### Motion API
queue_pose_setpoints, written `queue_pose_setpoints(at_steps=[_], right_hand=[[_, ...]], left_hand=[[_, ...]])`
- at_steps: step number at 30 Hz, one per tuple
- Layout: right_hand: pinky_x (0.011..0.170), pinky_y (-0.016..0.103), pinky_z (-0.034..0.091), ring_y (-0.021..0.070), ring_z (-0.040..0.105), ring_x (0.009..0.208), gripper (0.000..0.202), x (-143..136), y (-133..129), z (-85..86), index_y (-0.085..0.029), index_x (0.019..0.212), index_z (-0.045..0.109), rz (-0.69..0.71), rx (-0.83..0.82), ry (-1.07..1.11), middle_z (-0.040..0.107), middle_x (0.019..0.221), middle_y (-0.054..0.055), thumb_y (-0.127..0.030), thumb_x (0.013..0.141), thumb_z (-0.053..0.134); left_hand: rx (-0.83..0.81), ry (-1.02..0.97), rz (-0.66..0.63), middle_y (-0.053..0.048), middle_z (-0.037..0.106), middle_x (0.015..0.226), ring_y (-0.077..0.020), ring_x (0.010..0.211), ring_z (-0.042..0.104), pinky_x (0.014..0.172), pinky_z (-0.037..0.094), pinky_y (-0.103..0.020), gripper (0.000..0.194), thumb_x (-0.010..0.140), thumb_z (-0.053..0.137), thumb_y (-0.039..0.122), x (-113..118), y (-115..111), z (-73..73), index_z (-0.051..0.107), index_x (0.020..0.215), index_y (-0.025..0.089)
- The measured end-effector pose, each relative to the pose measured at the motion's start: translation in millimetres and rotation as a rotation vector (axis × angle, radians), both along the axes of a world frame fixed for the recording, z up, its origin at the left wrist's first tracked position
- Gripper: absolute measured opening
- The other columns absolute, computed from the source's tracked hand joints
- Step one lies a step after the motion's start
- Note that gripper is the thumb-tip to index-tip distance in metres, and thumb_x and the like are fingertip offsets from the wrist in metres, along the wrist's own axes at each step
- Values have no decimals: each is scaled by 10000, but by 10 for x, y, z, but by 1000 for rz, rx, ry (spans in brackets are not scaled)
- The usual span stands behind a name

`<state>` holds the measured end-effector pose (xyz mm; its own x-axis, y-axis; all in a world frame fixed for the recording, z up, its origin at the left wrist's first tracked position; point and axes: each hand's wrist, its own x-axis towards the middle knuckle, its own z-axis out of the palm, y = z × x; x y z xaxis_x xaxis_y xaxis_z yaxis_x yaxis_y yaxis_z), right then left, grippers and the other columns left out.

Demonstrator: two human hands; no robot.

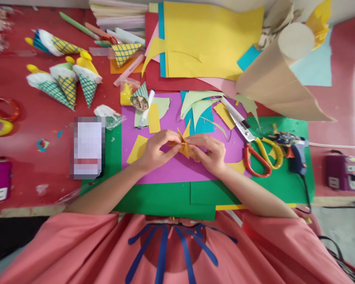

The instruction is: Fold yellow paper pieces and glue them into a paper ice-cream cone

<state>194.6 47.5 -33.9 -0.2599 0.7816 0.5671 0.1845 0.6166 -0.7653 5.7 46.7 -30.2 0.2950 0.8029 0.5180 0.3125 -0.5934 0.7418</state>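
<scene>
Between the fingertips of both hands is a small folded piece of orange-yellow paper (184, 149) with pointed tips. My left hand (162, 148) pinches it from one side, and my right hand (208, 150) pinches it from the other. Beneath them lies a purple sheet (162, 173) on green sheets (156, 197). Yellow paper scraps (137, 149) rest beside my left hand. Open scissors (254, 146) with red and yellow handles lie to the right of my right hand. Fingers cover part of the folded paper.
Patterned paper cones (57, 86) lie at the left, above a phone-like blurred object (88, 148). A large yellow sheet (213, 39) and a brown paper cone (281, 75) stand behind. A glue gun (297, 157) with a cord sits at the right, near a purple box (343, 171).
</scene>
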Motion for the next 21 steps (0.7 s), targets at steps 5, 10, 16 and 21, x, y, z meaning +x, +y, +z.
queue_pose_setpoints(at_steps=[5, 10, 16, 21], right_hand=[[787, 269, 595, 148, 727, 875, 152, -7, -8, -5, -229, 979, 692, 9, -13, 17, 763, 904, 30, -153, 857, 643], [777, 258, 587, 142, 719, 858, 110, -20, -11, 1, -212, 944, 682, 15, -20, 11, 752, 869, 35, -161, 850, 657], [775, 250, 577, 137, 713, 851, 84, -23, -26, 4, -215, 941, 675, -13, -27, -56, 742, 878, 31, -197, 883, 618], [765, 263, 579, 142, 716, 849, 77, -12, -29, 19, -219, 938, 674, 3, -55, -75, 745, 874, 27, -225, 889, 615]], left_hand=[[15, 46, 20, -9, 679, 829, -104, 777, 655, 712, 526, -216, 88, 835, 647, 155, -2, -8, 12, 586, 887, 189], [30, 81, 23, 6, 679, 780, -97, 720, 644, 684, 514, -213, 52, 847, 640, 180, 0, -8, 25, 591, 865, 188], [53, 91, 12, 15, 687, 753, -98, 685, 638, 671, 500, -226, 45, 849, 637, 174, -1, -2, 28, 597, 837, 191], [21, 81, 16, 19, 686, 739, -96, 675, 640, 662, 500, -224, 46, 847, 644, 193, -5, 3, 35, 601, 832, 192]])
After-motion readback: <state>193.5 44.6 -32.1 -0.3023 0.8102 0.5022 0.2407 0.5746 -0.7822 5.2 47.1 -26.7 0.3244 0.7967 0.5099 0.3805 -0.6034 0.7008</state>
